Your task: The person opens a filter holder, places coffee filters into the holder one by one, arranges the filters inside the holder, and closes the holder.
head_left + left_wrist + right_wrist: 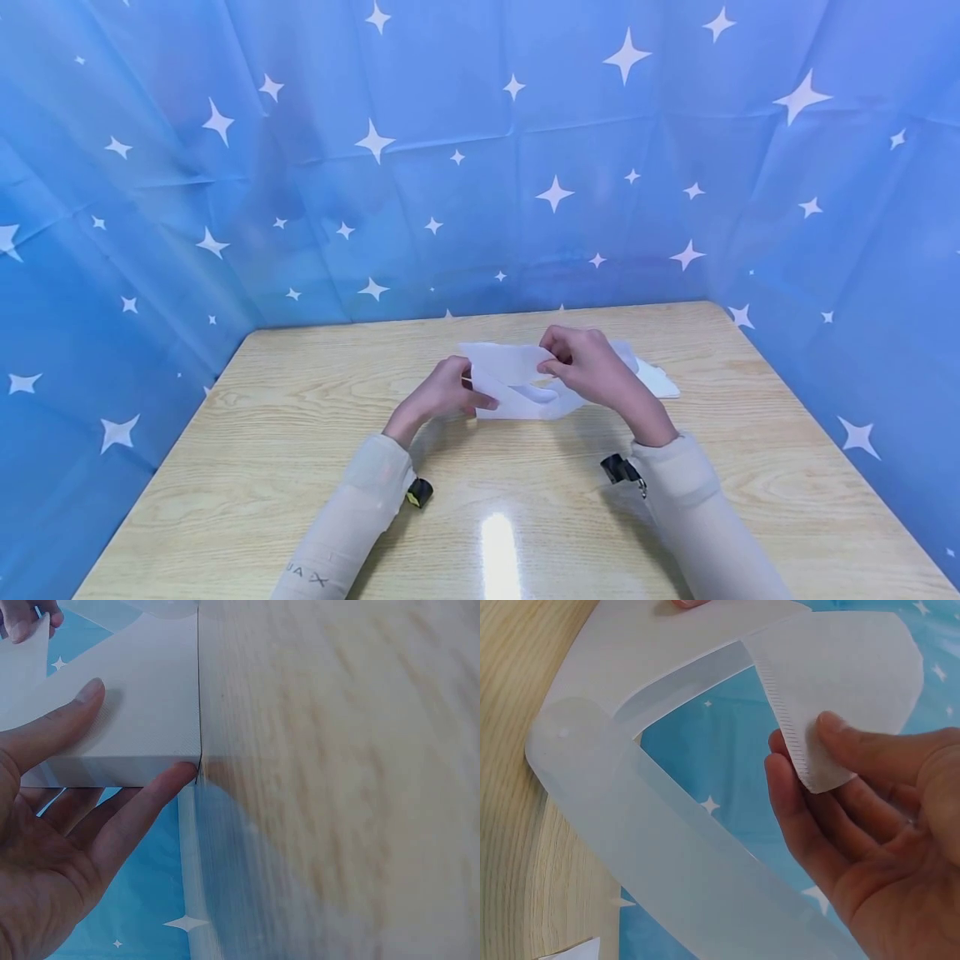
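Note:
A white box [142, 697] stands on the table, its translucent lid [697, 847] swung out to the right. My left hand [447, 390] grips the box at its left end, thumb [64, 724] on one face and fingers on the other side. Between thumb and fingers of my right hand [588, 367] is pinched a white paper coffee filter [847, 667], with a crimped seam along one edge. The filter is held up at the box's opening, and its far end overlaps the box rim in the right wrist view.
Flat white pieces [660, 382] lie on the wooden table [300, 400] to the right, behind my right wrist. A blue star-patterned curtain [465, 192] hangs round the table's back and sides. Black straps sit near both cuffs.

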`<state>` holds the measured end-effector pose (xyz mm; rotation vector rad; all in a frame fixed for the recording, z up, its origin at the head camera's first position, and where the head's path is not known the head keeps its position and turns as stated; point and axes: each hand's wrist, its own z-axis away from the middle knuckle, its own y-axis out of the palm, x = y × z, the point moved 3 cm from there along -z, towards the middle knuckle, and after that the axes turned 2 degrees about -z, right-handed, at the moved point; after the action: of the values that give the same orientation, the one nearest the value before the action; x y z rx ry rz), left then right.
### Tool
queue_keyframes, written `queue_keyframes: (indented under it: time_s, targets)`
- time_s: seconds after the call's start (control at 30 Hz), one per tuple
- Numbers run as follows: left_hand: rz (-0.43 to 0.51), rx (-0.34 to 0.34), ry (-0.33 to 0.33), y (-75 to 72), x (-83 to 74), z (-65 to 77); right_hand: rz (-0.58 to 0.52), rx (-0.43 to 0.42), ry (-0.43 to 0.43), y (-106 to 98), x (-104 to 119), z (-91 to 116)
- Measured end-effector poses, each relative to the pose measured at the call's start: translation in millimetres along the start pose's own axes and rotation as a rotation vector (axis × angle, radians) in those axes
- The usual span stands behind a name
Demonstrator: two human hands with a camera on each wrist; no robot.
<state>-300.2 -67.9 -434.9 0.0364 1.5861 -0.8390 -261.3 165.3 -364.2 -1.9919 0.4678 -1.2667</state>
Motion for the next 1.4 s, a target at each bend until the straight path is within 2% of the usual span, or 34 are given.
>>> queue_keyframes:
  time_s: [0.77, 1.4]
  targets:
    - [0.005, 0.013, -0.008, -0.4, 2.1, -0.8, 0.023, 0.029, -0.043, 2.1, 0.0, 0.5]
    - [0.004, 0.012, -0.001, 0.1, 1.3, -0.6, 0.029, 0.077, -0.042, 7.5, 2.6, -0.4]
